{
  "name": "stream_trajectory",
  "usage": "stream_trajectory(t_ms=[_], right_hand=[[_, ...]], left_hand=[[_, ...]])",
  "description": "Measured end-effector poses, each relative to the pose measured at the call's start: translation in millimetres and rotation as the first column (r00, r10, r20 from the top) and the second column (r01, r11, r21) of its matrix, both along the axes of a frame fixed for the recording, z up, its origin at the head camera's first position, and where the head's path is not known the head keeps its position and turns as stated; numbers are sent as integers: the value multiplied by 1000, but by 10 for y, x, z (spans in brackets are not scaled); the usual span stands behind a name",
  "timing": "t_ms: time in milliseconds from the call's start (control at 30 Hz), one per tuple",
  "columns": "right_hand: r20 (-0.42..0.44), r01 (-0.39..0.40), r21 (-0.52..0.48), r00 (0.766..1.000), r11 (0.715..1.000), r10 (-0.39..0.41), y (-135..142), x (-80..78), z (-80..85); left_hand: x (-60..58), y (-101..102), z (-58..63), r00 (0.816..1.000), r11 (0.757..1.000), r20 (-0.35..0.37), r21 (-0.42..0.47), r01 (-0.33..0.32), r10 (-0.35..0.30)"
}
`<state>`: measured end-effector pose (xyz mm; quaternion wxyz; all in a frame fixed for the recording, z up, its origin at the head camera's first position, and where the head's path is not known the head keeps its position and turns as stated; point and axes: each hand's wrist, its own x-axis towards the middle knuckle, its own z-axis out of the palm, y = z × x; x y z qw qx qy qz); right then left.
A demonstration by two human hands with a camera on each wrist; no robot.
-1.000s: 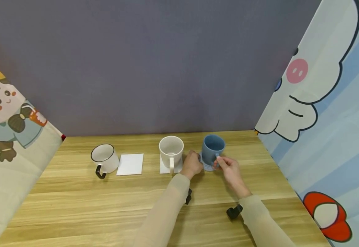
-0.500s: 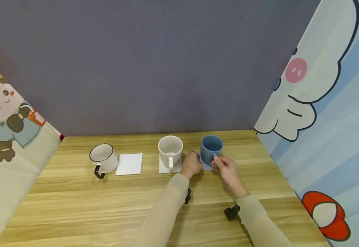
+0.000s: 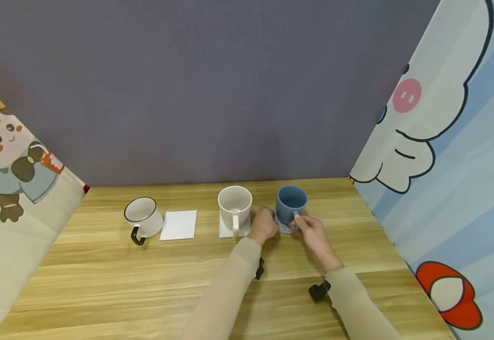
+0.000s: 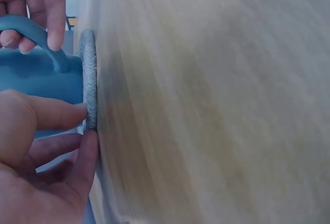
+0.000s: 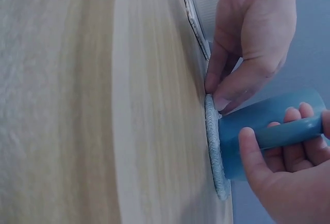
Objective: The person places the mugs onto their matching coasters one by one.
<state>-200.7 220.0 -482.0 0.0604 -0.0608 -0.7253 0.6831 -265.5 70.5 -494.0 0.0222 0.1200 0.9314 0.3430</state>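
Observation:
A blue mug point(image 3: 290, 204) stands on a round, light blue woven coaster point(image 5: 212, 144) toward the right of the table. My right hand point(image 3: 316, 236) holds the mug by its handle point(image 4: 32, 29), which faces me. On the coaster's left edge, my left hand point(image 3: 264, 225) pinches the rim between thumb and fingertips, as the left wrist view shows. Left of that hand, a cream mug point(image 3: 235, 208) rests on a white square coaster point(image 3: 225, 232), handle toward me. Mug and hands hide part of the blue coaster.
A white mug point(image 3: 143, 218) with a dark rim and black handle stands at the left on the wooden table point(image 3: 153, 283). Beside it lies a white square coaster point(image 3: 179, 225). A grey panel point(image 3: 213, 94) rises behind, and printed cloths flank both sides.
The blue mug has shifted slightly left on its coaster, with my right hand on the handle. My left hand keeps its place at the coaster's edge. The other mugs have not moved.

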Motion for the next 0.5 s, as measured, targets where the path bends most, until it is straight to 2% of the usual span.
stream_trajectory(t_ms=[267, 500], right_hand=[[-6, -8, 0, 1000, 1000, 8, -5, 8, -12], [-3, -19, 26, 1000, 999, 19, 19, 5, -21]], left_hand=[[25, -19, 56, 999, 998, 36, 51, -29, 28], [88, 1, 236, 997, 993, 8, 80, -81, 81]])
